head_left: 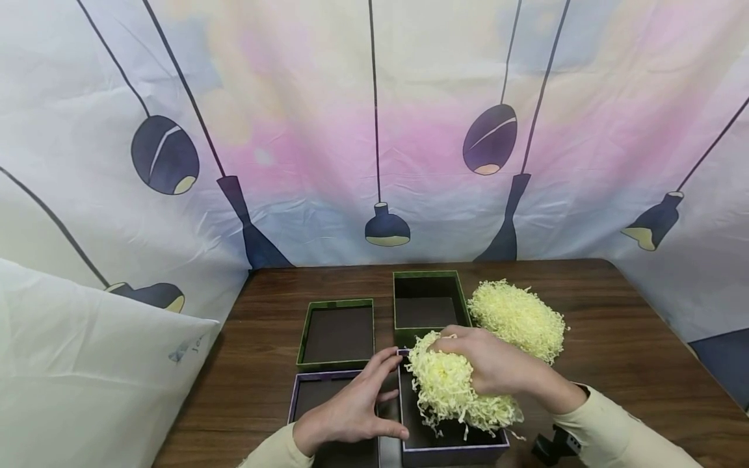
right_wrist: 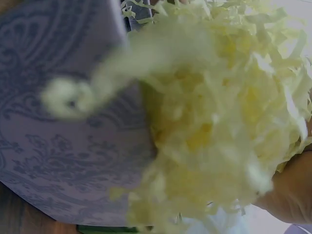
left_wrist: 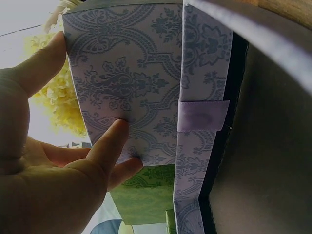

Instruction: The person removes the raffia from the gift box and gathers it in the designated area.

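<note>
My right hand (head_left: 497, 361) grips a clump of pale yellow shredded paper (head_left: 445, 383) over the open purple-rimmed box (head_left: 453, 457). Strands hang loose below the fingers, and in the right wrist view the shredded paper (right_wrist: 214, 131) overlaps the box's patterned side. My left hand (head_left: 354, 409) is at the left side of this box, thumb and fingers spread. In the left wrist view its fingertips touch the lilac, grey-patterned wall of the box (left_wrist: 122, 73). Under the left hand lies a shallow purple-rimmed tray or lid (head_left: 318, 389), partly covered by that hand.
A green open box (head_left: 430, 312) stands behind the purple one, with a shallow green-rimmed tray or lid (head_left: 339, 335) to its left. Another pile of yellow shredded paper (head_left: 517, 318) sits on the wooden table (head_left: 620, 364) at the right. A patterned cloth (head_left: 328, 130) hangs behind.
</note>
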Demonstrator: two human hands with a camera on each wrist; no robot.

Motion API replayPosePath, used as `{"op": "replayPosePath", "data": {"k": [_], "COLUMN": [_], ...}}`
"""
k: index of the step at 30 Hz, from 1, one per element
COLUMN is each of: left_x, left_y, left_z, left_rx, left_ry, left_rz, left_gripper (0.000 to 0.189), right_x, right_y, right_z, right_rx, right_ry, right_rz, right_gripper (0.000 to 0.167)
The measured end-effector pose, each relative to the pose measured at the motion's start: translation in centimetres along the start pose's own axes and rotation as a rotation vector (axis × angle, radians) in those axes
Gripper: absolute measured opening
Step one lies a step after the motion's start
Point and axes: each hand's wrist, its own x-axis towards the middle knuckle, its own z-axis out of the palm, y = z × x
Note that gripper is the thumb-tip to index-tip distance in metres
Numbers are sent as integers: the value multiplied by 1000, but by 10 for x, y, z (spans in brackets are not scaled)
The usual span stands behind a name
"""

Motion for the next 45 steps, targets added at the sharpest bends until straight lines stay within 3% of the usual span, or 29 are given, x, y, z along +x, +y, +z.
{"op": "replayPosePath", "data": {"k": [15, 32, 45], "left_x": [0, -1, -1], "left_y": [0, 0, 0], "left_z": [0, 0, 1], "left_rx": [-9, -9, -9], "left_ry": [-5, 7, -3], "left_rz": [1, 5, 14], "left_gripper": [106, 106, 105], "right_x": [-6, -13, -25], "right_y": [1, 4, 10], "right_z": [-16, -30, -40], "right_rx": [1, -35, -100], "right_ry": [67, 160, 181], "right_rz": [15, -25, 18], "right_gripper": [90, 90, 91]}}
